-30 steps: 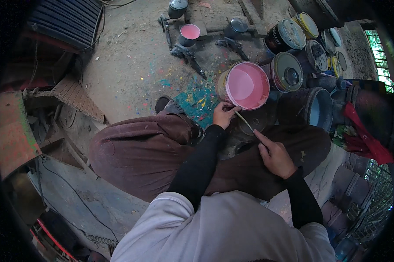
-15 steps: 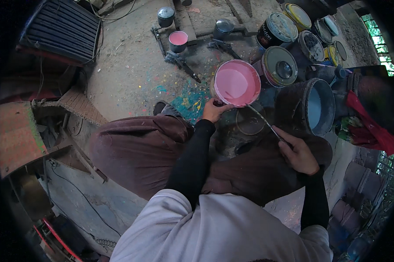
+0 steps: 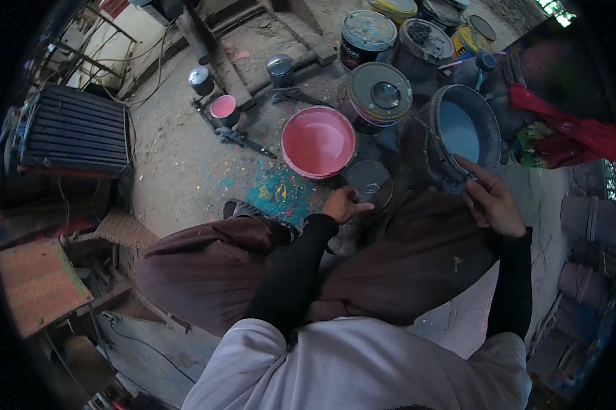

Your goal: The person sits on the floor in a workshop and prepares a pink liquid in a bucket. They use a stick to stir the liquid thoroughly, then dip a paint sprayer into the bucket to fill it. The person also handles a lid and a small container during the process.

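Observation:
My right hand [image 3: 494, 201] grips the end of a thin, paint-smeared stick [image 3: 446, 152], which lies along the near rim of a dark bucket [image 3: 491, 109] of bluish-grey liquid. The stick's far end is hard to make out against the bucket. My left hand [image 3: 343, 205] is beside a round, dark, clear-looking disc [image 3: 371, 183] on the floor, its thumb apart from loosely bent fingers. Nothing shows in it; whether it touches the disc I cannot tell. Just beyond stands a bucket of pink paint [image 3: 315, 142], with no hand on it.
A lidded paint bucket [image 3: 380, 94] stands right of the pink one, other paint buckets [image 3: 368, 37] behind it. A small cup of pink paint [image 3: 224, 109] and two metal-topped cups [image 3: 280, 68] sit farther off. Red cloth [image 3: 567, 130] hangs at right. Teal paint [image 3: 277, 195] stains the floor.
My left hand has let go of the pink bucket and come back toward the disc. The stick has left the pink bucket for the dark bucket's rim. The view has shifted too.

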`<action>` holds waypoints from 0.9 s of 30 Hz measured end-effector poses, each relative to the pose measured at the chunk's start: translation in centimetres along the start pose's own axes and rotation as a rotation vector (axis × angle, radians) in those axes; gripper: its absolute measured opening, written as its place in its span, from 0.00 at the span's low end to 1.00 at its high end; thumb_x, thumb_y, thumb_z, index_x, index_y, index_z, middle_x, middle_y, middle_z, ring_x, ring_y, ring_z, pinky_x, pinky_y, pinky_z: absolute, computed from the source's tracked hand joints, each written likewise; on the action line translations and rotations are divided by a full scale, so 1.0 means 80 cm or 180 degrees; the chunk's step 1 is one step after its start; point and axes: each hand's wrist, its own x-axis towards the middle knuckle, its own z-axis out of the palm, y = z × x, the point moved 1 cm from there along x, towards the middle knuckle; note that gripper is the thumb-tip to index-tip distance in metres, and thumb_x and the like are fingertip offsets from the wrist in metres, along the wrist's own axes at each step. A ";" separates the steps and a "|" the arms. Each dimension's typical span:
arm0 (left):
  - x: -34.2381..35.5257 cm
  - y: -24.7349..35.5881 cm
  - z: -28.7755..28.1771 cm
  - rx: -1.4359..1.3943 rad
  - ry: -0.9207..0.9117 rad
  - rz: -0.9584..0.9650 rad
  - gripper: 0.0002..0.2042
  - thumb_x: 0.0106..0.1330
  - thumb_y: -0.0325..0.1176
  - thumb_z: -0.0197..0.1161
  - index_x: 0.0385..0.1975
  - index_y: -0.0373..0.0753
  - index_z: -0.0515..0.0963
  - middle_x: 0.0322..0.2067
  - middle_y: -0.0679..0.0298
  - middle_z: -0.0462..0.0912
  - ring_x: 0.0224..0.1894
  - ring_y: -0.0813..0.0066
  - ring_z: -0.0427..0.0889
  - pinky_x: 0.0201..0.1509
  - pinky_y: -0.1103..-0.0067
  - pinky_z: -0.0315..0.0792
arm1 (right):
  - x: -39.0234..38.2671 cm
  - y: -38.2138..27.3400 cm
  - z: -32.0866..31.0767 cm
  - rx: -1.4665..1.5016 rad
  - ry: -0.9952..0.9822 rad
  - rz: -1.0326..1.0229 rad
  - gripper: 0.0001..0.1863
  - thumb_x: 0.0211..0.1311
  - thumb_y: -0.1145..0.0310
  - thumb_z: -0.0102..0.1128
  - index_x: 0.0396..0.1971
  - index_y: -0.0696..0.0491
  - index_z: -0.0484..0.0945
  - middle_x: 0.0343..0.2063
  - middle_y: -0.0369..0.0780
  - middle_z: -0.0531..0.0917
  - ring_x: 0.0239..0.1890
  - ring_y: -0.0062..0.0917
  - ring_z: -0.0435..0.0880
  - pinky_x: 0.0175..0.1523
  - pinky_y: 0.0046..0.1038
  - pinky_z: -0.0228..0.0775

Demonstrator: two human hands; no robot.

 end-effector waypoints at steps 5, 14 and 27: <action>0.096 0.113 0.057 -0.0573 0.0440 0.0774 0.30 0.51 0.50 0.78 0.41 0.29 0.76 0.35 0.57 0.82 0.34 0.73 0.83 0.37 0.77 0.78 | -0.011 0.017 -0.049 0.0310 0.0478 -0.0331 0.25 0.73 0.63 0.51 0.67 0.47 0.66 0.24 0.30 0.72 0.14 0.09 0.61 0.18 0.14 0.50; 0.181 0.200 0.116 -0.1647 -0.0093 -0.0442 0.39 0.47 0.49 0.80 0.48 0.24 0.70 0.30 0.56 0.81 0.26 0.73 0.81 0.27 0.75 0.78 | -0.047 0.096 -0.134 0.0534 0.1308 -0.0151 0.24 0.72 0.64 0.52 0.65 0.48 0.68 0.23 0.30 0.71 0.15 0.09 0.62 0.18 0.15 0.51; 0.188 0.191 0.131 -0.2689 -0.0012 -0.0544 0.21 0.55 0.39 0.77 0.35 0.31 0.72 0.29 0.59 0.79 0.27 0.70 0.82 0.31 0.74 0.81 | 0.074 0.330 -0.324 0.1275 0.2943 0.0256 0.14 0.54 0.77 0.56 0.42 0.62 0.77 0.23 0.35 0.75 0.16 0.15 0.64 0.19 0.20 0.55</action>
